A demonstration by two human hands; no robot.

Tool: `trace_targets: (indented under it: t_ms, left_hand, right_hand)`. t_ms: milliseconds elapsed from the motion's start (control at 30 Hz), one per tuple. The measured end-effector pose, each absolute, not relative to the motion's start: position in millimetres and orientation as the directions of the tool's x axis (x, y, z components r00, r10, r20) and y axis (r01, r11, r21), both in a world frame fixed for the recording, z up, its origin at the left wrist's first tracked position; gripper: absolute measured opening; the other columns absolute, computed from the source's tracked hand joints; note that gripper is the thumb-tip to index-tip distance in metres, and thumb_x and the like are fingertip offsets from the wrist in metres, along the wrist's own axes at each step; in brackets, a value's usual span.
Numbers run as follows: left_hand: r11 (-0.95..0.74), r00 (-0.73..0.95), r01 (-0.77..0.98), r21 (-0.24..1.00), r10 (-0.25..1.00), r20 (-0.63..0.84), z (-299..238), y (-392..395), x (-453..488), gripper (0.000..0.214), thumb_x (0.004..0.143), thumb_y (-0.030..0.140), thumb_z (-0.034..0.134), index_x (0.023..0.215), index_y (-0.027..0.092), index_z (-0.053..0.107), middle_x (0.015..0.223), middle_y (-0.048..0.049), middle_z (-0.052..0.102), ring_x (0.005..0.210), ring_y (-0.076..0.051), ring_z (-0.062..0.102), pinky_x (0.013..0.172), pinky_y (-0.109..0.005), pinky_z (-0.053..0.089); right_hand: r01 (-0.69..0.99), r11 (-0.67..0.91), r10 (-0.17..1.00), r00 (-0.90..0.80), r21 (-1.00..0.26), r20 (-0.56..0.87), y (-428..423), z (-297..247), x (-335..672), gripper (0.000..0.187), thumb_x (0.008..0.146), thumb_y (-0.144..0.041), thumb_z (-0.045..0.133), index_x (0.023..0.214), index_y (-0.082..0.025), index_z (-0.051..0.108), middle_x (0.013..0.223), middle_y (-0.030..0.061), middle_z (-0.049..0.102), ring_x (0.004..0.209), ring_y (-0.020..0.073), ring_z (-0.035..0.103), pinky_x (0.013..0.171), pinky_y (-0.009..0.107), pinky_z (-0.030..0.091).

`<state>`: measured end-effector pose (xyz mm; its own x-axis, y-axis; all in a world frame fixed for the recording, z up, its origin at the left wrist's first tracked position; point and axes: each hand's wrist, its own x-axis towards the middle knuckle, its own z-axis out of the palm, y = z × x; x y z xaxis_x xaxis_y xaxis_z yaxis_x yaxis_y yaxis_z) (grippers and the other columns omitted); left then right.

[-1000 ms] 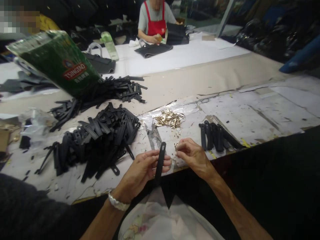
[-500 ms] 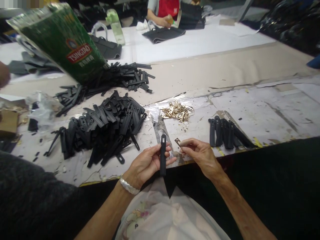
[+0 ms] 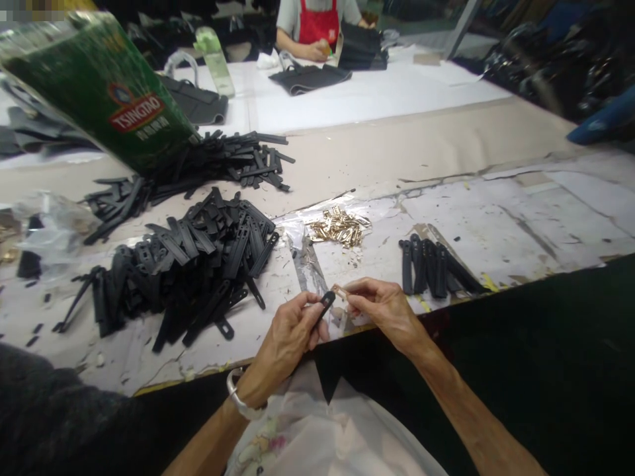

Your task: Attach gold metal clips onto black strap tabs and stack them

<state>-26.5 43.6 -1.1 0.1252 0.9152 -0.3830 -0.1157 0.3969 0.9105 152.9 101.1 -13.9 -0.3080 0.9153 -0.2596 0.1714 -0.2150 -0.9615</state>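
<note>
While the left hand [image 3: 290, 334] pinches a black strap [image 3: 325, 304] near its slotted tip, the right hand [image 3: 384, 307] closes finger and thumb on a small brass clip [image 3: 341, 291] just beside that tip, above the table [image 3: 496, 225] edge. The strap looks light and bendy, best gripped close to the end; the clip seems tiny and slippery. Beyond lie the loose strap pile [image 3: 198, 258], spare clips [image 3: 340, 228] and a finished row [image 3: 436, 268].
</note>
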Motion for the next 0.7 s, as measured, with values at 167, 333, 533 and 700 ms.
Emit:
trace_targets:
  t_ms: [167,333,533,700]
  left_hand:
    - [0.304,0.146,0.199,0.931,0.931,-0.335,-3,47,-25,0.039,0.090,0.045,0.048,0.119,0.018,0.046,0.061,0.0020,0.063,0.038,-0.006,0.040,0.038,-0.016,0.030]
    - [0.338,0.285,0.141,0.931,0.886,-0.365,-3,51,-26,0.034,0.090,0.045,0.047,0.103,0.016,0.057,0.068,-0.0016,0.066,0.036,-0.004,0.038,0.036,-0.016,0.028]
    - [0.422,0.354,0.068,0.904,0.837,-0.418,-9,52,-25,0.035,0.090,0.049,0.047,0.092,0.016,0.058,0.064,-0.0029,0.067,0.034,-0.004,0.042,0.034,-0.014,0.026]
    - [0.475,0.356,0.025,0.880,0.818,-0.452,-13,49,-22,0.037,0.088,0.052,0.049,0.093,0.016,0.056,0.064,-0.0027,0.068,0.033,-0.004,0.044,0.034,-0.014,0.025]
  right_hand:
    - [0.152,-0.227,0.864,-0.425,-0.962,-0.271,99,-1,153,0.018,0.075,-0.025,0.066,0.085,-0.013,0.075,0.060,0.0000,0.063,0.055,0.0115,0.056,0.056,0.024,0.046]
    - [0.094,-0.217,0.829,-0.508,-0.972,-0.235,100,-2,159,0.022,0.080,-0.029,0.065,0.089,-0.013,0.075,0.066,0.0024,0.066,0.059,0.0121,0.058,0.059,0.025,0.048]
    - [-0.069,-0.373,0.834,-0.463,-0.925,-0.301,98,-8,158,0.026,0.076,-0.031,0.071,0.095,-0.013,0.071,0.064,0.0004,0.066,0.055,0.0101,0.059,0.058,0.023,0.049]
    - [-0.098,-0.404,0.854,-0.396,-0.910,-0.337,93,-10,154,0.026,0.072,-0.030,0.073,0.091,-0.012,0.070,0.064,0.0007,0.068,0.052,0.0095,0.059,0.056,0.023,0.049]
